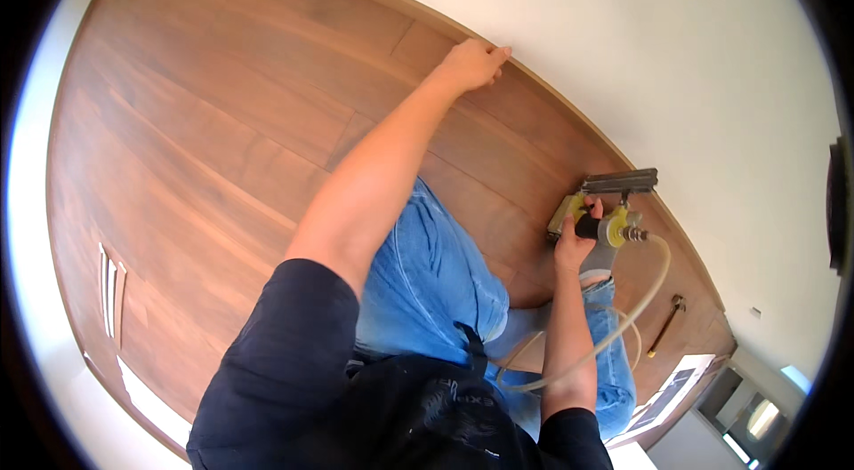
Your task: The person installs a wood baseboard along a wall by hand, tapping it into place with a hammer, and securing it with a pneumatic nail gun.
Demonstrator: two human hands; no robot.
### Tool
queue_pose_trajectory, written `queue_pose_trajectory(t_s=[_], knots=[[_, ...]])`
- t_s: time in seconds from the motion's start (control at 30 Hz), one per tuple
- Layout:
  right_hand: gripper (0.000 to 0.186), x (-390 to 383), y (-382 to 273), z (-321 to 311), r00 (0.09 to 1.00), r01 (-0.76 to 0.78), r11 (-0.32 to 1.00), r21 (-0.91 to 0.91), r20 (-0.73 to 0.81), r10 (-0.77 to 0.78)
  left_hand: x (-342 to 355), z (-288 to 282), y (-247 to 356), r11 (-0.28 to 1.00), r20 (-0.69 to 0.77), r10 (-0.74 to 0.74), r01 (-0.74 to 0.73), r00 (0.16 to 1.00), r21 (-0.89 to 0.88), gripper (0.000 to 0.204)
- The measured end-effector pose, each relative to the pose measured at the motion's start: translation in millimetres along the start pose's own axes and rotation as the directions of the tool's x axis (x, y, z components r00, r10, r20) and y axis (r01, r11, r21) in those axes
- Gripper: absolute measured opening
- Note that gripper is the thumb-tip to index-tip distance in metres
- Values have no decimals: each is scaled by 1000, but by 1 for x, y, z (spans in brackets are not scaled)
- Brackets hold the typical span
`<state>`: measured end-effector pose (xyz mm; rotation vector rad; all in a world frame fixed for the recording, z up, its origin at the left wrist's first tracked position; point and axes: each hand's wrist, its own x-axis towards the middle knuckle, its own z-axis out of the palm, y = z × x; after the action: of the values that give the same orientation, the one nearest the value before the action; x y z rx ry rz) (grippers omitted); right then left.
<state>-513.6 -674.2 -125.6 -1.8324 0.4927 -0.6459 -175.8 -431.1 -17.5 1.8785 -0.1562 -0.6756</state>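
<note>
My left hand (476, 65) reaches to a long wooden baseboard (569, 105) along the white wall, its bent fingers gripping the trim. My right hand (576, 239) is closed round the handle of a yellow and black pneumatic nail gun (618, 225), held low beside the trim near my right foot; a pale air hose (654, 292) runs from its fitting back past my forearm. My jeans-clad legs (436, 265) rest on the wood-plank floor (196, 114).
A hammer (669, 319) lies on the floor at the right. Narrow strips (111, 292) lie near the left wall. A framed opening (747, 417) shows at the lower right, and a dark object (834, 203) is at the far right edge.
</note>
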Motion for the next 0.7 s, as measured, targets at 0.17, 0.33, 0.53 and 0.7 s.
queue_pose_trajectory(t_s=[0.17, 0.33, 0.53, 0.7], knots=[[67, -2, -29, -3, 996, -85, 995, -56, 5, 85, -138, -35, 63, 936, -105, 321, -332, 941, -118, 33], [67, 8, -90, 15, 969, 193, 812, -551, 238, -68, -248, -44, 76, 810, -91, 586, -585, 805, 48, 25], [63, 10, -178, 75, 799, 602, 201, -773, 577, -171, -253, 10, 38, 199, 299, 795, -692, 528, 694, 51], [57, 18, -213, 115, 729, 675, 136, -725, 628, -272, -197, 7, 31, 271, 471, 284, -541, 835, 796, 51]])
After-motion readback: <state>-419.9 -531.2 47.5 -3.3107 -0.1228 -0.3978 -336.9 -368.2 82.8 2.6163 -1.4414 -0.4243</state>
